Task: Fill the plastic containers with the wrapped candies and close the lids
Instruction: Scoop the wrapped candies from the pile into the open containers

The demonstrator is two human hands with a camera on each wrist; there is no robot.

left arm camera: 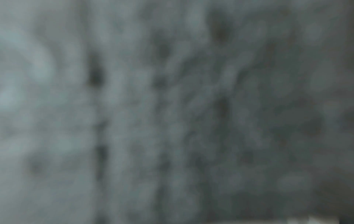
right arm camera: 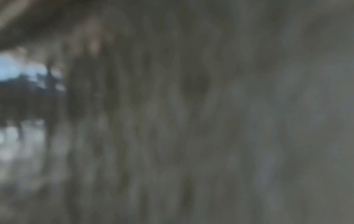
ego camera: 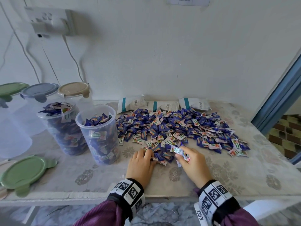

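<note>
The right hand (ego camera: 191, 159) pinches a few wrapped candies (ego camera: 180, 152) at the near edge of the heap (ego camera: 179, 128), while the left hand (ego camera: 140, 162) curls its fingers over others. The slick, crinkly wrappers could slip free on the way to the clear cylindrical container (ego camera: 99, 136), already nearly brimful, so they might spill over its rim. The round green lid (ego camera: 24, 172) lies flat on the patterned cloth (ego camera: 228, 168).
</note>
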